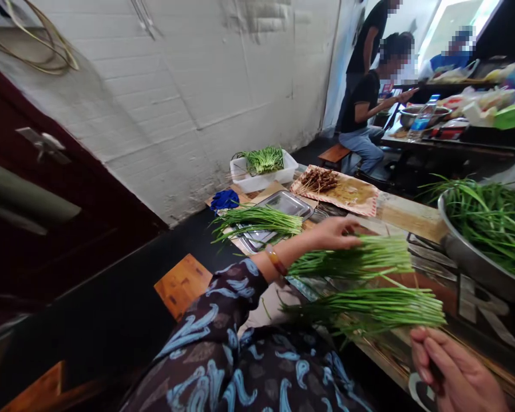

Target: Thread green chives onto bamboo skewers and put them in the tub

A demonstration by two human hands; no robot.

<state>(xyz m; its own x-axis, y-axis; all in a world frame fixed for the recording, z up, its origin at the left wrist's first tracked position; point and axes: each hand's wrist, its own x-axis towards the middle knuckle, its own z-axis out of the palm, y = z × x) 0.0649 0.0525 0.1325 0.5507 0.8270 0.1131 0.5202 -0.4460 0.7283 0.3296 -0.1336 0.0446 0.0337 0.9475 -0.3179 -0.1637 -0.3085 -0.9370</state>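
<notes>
Two bunches of garlic chives lie on the wooden table before me, a far bunch (369, 257) and a near bunch (381, 309), their pale cut ends pointing right. My left hand (337, 233), with a bracelet at the wrist, reaches over the far bunch. Its thumb and fingers are apart, some fingertips hidden. Close to the cut ends of the near bunch is my right hand (455, 366), thumb and forefinger pressed together. Whatever lies in that pinch is too small to make out. Another chive bunch (268, 220) rests on a metal tray (287, 201).
A large metal basin (467, 252) heaped with chives stands at right. Farther back are a white tub (251, 182) of greens, a blue cloth-like item (224, 199) and a paper-lined tray (356, 197) with brown skewers. Stools (184, 283) stand at left; people sit and stand behind.
</notes>
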